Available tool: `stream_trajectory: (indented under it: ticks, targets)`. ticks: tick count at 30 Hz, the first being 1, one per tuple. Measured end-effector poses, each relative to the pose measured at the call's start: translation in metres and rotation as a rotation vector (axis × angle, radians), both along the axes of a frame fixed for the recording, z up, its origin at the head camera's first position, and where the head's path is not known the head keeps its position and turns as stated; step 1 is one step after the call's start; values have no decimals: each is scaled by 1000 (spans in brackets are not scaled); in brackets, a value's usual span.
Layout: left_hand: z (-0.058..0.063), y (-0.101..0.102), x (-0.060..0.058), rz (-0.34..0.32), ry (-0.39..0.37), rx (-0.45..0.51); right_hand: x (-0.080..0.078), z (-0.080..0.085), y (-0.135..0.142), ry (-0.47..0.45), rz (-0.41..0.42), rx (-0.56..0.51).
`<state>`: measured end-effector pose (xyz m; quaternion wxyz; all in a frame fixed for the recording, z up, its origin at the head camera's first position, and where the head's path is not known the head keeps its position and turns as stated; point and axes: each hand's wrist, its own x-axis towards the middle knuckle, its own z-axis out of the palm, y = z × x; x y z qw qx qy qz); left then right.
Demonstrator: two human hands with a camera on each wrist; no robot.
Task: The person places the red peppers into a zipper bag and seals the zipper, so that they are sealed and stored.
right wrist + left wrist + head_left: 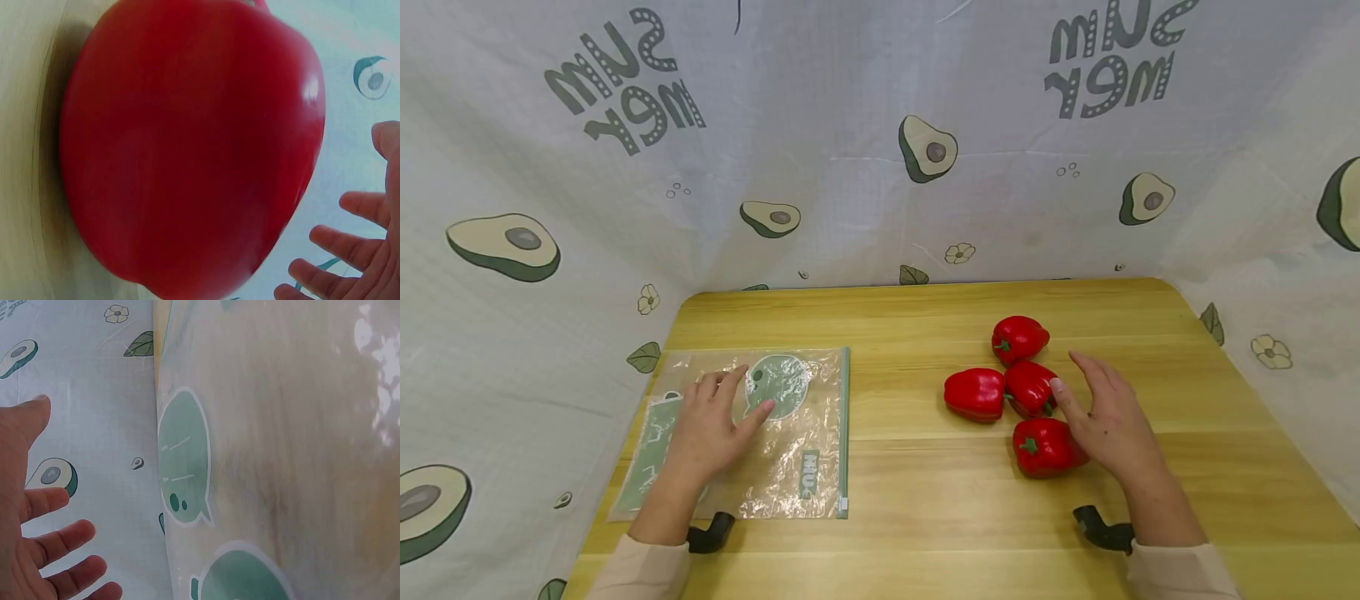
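Observation:
My left hand hovers with spread fingers over a clear zip bag printed with green shapes, lying flat on the left of the table. A green slider strip runs along the bag's right edge. On the right, my right hand is held with fingers apart beside several red bell peppers. The nearest pepper lies by its palm and fills much of the right wrist view. The middle pepper is close to the thumb tip, with another pepper to its left and one pepper behind it.
The wooden table has rounded far corners. A white cloth with avocado prints hangs behind it and down both sides. A black curved piece sits at each wrist, the left piece and the right piece.

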<state>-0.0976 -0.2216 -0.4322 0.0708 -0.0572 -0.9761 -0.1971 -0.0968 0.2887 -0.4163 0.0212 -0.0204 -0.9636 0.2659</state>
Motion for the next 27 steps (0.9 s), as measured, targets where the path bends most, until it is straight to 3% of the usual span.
stream_trajectory:
  ticks: [14,20,27]
  targets:
    - [-8,13,6,26,16,144,7,-3,-11,44,-49,-114]
    - [-9,18,8,50,-32,219,10,-5,-14,70,-67,-193]
    - [-12,22,13,75,-46,247,15,-4,-16,39,-94,-263]
